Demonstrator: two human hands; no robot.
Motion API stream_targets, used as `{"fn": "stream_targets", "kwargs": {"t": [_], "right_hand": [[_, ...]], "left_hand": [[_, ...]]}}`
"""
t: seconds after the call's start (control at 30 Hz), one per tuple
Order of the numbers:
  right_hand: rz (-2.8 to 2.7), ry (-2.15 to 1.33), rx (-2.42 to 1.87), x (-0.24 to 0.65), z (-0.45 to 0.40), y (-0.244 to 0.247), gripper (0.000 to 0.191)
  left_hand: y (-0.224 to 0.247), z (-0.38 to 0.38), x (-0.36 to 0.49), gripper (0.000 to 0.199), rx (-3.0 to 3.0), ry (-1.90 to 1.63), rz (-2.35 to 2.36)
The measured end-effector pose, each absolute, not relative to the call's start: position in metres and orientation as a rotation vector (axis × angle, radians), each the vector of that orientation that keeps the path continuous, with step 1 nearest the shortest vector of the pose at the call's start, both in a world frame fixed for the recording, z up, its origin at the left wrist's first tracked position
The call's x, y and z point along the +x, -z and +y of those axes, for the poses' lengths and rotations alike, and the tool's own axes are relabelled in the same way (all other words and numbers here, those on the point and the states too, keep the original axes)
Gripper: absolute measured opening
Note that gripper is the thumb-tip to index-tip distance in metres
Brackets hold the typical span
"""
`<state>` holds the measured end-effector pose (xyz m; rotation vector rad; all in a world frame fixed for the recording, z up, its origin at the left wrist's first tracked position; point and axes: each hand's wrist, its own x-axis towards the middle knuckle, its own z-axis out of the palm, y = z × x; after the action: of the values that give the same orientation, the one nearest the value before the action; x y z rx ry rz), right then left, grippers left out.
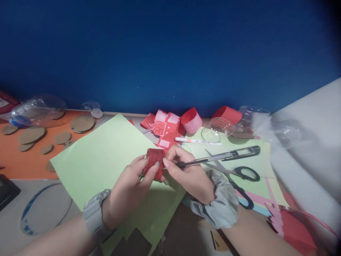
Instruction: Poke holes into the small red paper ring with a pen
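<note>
My left hand (131,181), with a grey watch on its wrist, is closed around a small red roll (155,159) that looks wound with glittery cord. Its thumb lies across the front of the roll. A pen (197,160) with a clear barrel and black cap end slants through my right hand (190,174). The tips of the right thumb and forefinger are pinched at the roll's right edge, where the pen's thin end also reaches. Beneath both hands is a large light green paper sheet (106,153) with a stepped cut at its lower edge.
Black-handled scissors (243,173) lie open to the right, partly behind the pen. A white marker (197,141), patterned red paper (169,128) and red paper rings (191,121) sit further back. Cardboard discs (32,135) rest on orange paper (10,161). A blue wall (170,53) rises behind.
</note>
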<state>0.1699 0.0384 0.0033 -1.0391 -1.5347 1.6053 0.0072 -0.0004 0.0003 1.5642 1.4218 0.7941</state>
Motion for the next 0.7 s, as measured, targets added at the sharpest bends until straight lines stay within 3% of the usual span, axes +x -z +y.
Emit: {"fn": "stream_targets", "kwargs": {"t": [0.17,0.43,0.7], "right_hand": [[-1.53,-1.433,-1.078,0.1697,0.0422,-0.0014,0.022],[-1.503,-1.682,-0.998,0.1714,0.0374,-0.0028,0.022],[-1.37,-1.548,-0.932,0.1727,0.0425,-0.003,0.027]], "left_hand": [[-0.0017,-0.0003,0.0076,0.034,1.506,-0.787,1.412],[0.0005,0.0,0.0071,0.029,1.502,-0.809,1.404],[-0.0059,-0.0006,0.0078,0.03,1.338,-0.858,1.34]]}}
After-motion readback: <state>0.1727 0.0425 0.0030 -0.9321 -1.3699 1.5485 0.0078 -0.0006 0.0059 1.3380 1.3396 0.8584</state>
